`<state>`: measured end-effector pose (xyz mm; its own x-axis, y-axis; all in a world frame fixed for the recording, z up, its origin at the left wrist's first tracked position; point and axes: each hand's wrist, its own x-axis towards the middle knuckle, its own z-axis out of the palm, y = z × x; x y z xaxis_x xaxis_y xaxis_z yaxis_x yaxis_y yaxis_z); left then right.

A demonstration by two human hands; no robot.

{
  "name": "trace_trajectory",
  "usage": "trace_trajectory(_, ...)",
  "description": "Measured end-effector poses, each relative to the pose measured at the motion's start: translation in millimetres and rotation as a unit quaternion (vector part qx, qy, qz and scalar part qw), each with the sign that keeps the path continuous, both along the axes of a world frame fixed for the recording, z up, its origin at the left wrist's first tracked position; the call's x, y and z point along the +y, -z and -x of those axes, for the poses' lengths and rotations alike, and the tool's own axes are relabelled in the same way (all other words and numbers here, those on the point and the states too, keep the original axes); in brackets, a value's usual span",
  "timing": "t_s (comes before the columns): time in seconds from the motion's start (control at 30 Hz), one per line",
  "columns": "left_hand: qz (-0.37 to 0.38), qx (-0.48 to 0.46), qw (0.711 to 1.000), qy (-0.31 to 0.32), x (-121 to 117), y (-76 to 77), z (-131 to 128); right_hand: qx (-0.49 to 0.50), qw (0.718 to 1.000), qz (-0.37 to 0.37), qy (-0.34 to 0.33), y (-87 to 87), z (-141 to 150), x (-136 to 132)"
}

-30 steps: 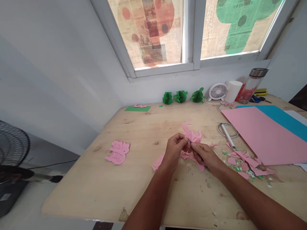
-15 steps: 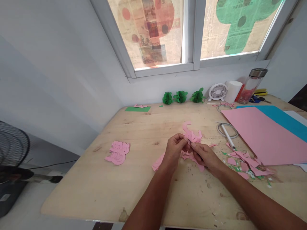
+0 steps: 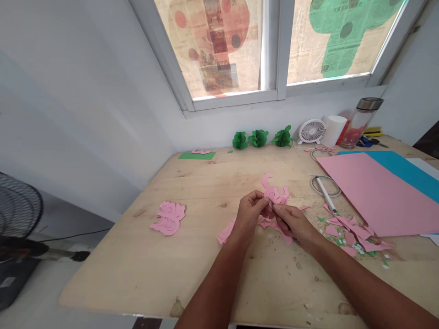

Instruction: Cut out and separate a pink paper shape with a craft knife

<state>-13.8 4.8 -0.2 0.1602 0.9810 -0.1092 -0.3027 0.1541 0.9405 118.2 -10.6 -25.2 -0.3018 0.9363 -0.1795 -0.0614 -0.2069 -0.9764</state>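
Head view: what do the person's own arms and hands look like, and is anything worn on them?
The left hand and right hand are ungloved. The left forearm and right forearm are bare as far as they show, with no sleeve, watch, bracelet or cable. I can make out no ring, though parts of both hands are hidden.

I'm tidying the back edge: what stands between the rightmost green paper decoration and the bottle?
In the head view: a white fan, a white cylinder and something red, partly hidden.
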Motion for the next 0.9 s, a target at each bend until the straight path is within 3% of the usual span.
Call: trace_trajectory(0.9, -0.007, -0.001, 1.0, 0.001, 0.0, 0.8, 0.0, 0.003, 1.0, 0.009, 0.004, -2.8, 0.5, -1.4)
